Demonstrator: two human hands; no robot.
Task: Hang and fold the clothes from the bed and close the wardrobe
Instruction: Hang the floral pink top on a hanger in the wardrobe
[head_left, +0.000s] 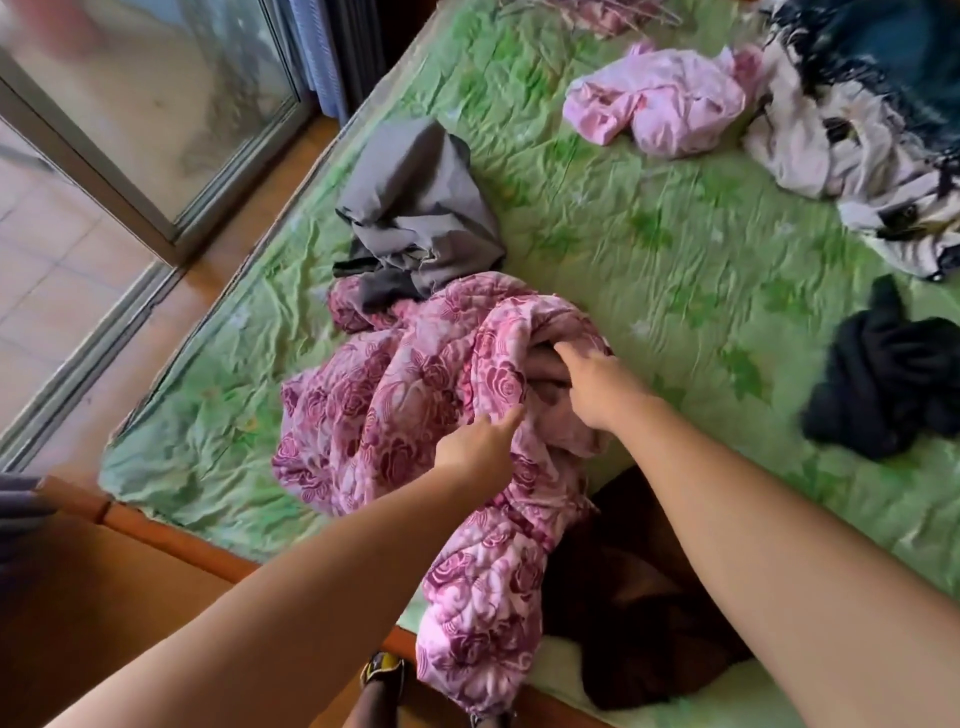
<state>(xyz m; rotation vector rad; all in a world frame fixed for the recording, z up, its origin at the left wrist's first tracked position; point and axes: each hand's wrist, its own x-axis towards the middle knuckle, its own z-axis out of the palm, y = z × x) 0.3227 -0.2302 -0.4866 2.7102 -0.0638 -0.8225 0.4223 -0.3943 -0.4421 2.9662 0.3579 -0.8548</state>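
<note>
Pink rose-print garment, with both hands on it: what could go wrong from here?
The pink rose-print garment hangs over the bed edge, so it might slide to the floor if the left hand loses its pinch. The grey garment overlaps its far end and could get dragged along when lifted.

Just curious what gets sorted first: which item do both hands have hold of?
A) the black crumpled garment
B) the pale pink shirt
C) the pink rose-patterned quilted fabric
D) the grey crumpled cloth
C: the left hand and the right hand both grip the pink rose-patterned quilted fabric.
</note>
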